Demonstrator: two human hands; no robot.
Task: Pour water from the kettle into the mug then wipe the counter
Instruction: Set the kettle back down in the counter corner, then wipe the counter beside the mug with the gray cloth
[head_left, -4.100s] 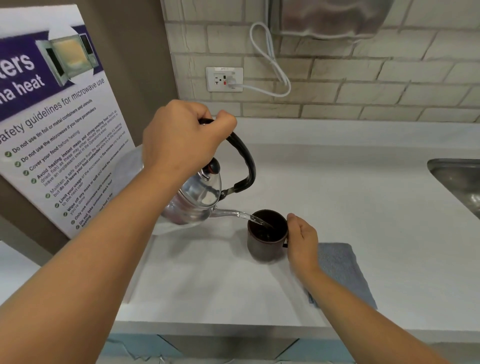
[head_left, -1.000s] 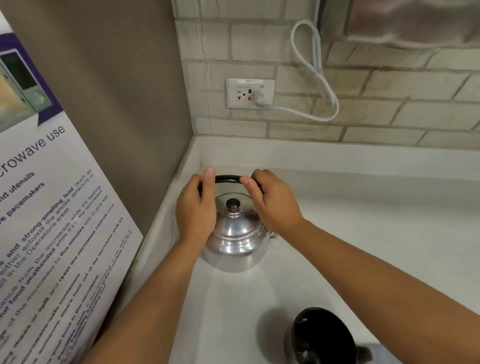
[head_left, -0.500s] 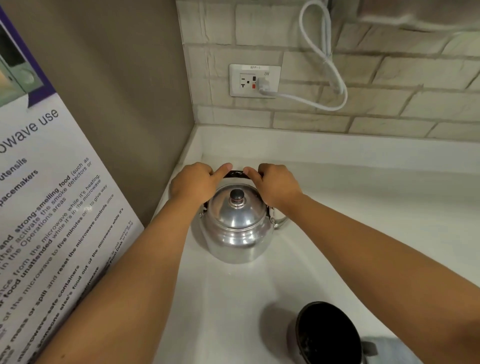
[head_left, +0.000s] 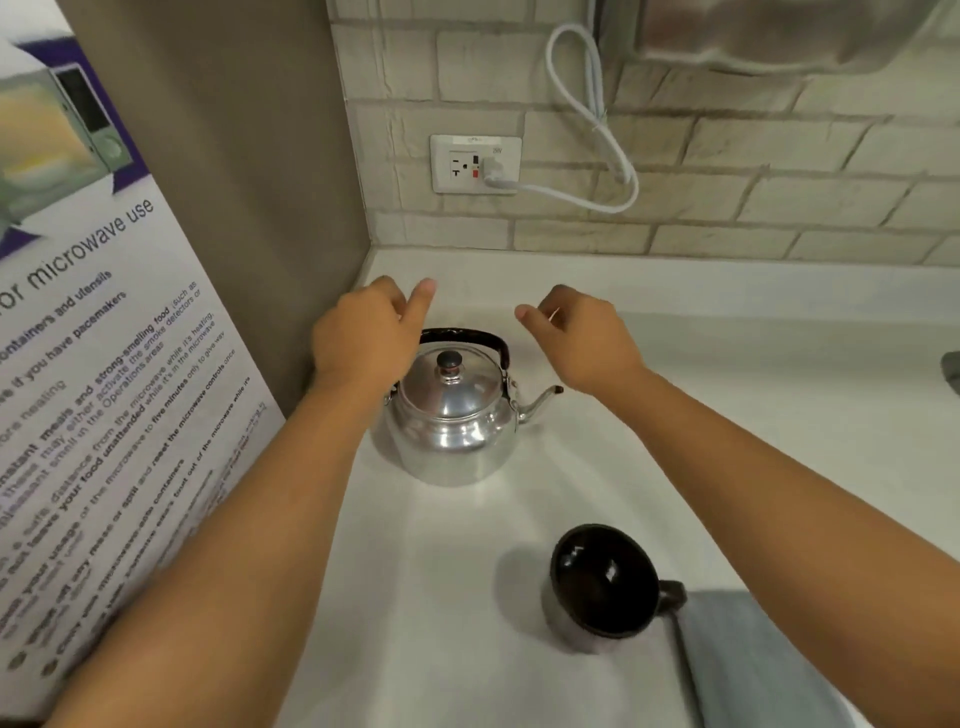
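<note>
A shiny metal kettle (head_left: 451, 422) with a black handle stands upright on the white counter (head_left: 426, 597), near the back left corner, spout pointing right. My left hand (head_left: 366, 332) hovers just left of the handle, fingers loosely curled, holding nothing. My right hand (head_left: 582, 335) hovers to the right of the handle, above the spout, also holding nothing. A dark mug (head_left: 602, 587) stands nearer to me, handle to the right. A grey cloth (head_left: 753, 660) lies folded beside the mug, partly under my right forearm.
A microwave safety poster (head_left: 98, 374) leans along the left side. A brick wall at the back carries a socket (head_left: 475, 163) with a white cable plugged in. A sink edge (head_left: 951, 371) shows at the far right.
Both hands have let go of the kettle handle and moved apart and slightly up. The kettle stays standing on the counter, having earlier been tilted over the mug.
</note>
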